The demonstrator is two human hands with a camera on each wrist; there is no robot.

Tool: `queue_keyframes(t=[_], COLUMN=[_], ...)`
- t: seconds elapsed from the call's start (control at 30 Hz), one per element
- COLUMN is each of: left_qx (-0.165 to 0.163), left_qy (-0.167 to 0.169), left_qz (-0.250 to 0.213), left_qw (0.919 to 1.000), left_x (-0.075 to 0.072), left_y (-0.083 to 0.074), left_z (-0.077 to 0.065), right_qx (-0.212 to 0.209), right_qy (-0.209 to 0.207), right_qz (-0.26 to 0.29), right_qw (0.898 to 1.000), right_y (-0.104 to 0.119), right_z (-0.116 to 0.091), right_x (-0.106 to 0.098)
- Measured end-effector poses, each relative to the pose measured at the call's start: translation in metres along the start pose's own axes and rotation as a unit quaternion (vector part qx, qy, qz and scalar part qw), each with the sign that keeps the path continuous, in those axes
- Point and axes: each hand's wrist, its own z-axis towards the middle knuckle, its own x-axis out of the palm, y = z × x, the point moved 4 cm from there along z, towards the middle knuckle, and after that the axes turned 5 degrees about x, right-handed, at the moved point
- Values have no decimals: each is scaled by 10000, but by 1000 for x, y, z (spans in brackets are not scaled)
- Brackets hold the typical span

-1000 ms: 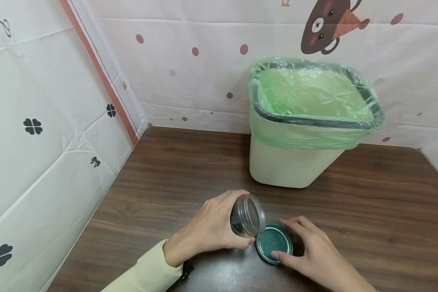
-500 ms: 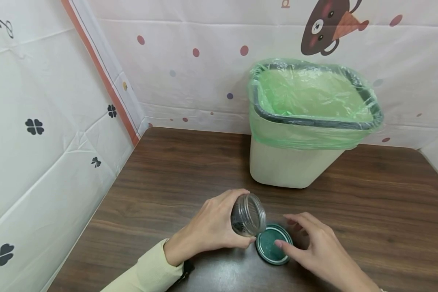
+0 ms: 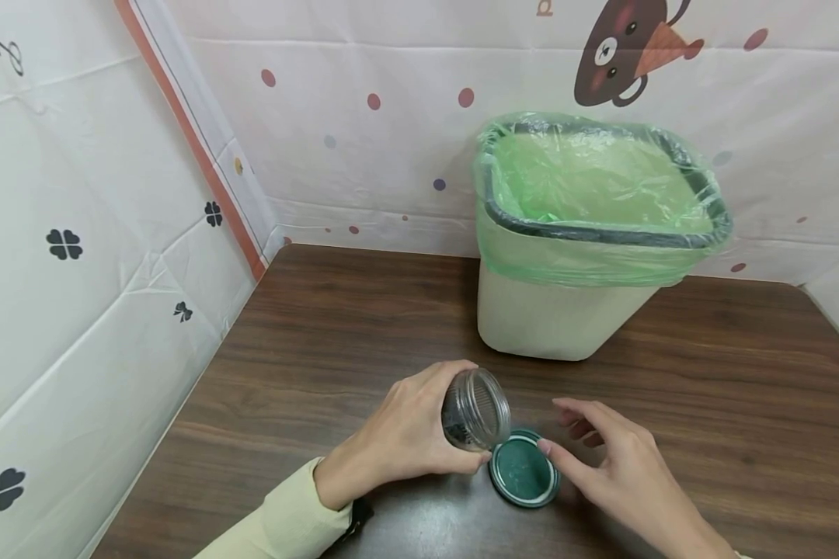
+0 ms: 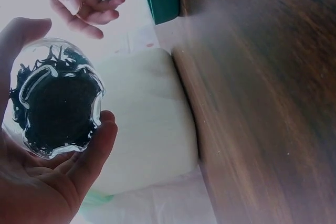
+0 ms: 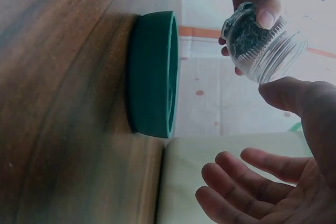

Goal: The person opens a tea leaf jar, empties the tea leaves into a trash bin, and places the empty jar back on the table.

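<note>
My left hand [image 3: 409, 431] grips a clear ribbed jar [image 3: 470, 411], tilted so its uncovered, threaded mouth faces right. Dark, shredded-looking bits fill the jar's bottom, seen through its base in the left wrist view and through its side in the right wrist view. Below the mouth, a green lid [image 3: 524, 470] lies on the table with its hollow side up. Just right of the lid is my right hand [image 3: 629, 466], holding nothing. Its fingers are loosely bent, and its thumb tip overlaps the lid's edge in the head view.
A cream trash bin [image 3: 541, 310] with a green plastic liner [image 3: 601, 264] over its dark rim stands at the back of the brown wooden table [image 3: 308, 341]. Behind it hangs a white printed sheet [image 3: 405, 155], and another covers the left side.
My right hand has let go of the green lid and drawn away to the right, slightly upward in the view. The left hand and the tilted jar have hardly moved.
</note>
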Motion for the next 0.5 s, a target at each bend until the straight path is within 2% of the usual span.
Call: queue_keyframes(t=[0.3,0.5], left_qx=[57,-1], left_qy=[-156,-132], left_qz=[-13,-34], left_qw=[9999,9999], left_x=[-2,-3], left_y=[-2,-1], left_z=[1,2], right_qx=[82,154], right_qy=[-307,-446], right_qz=[-23,42], right_qw=[9995,9989], right_y=[0,2], right_z=[3,5], right_x=[-9,-15])
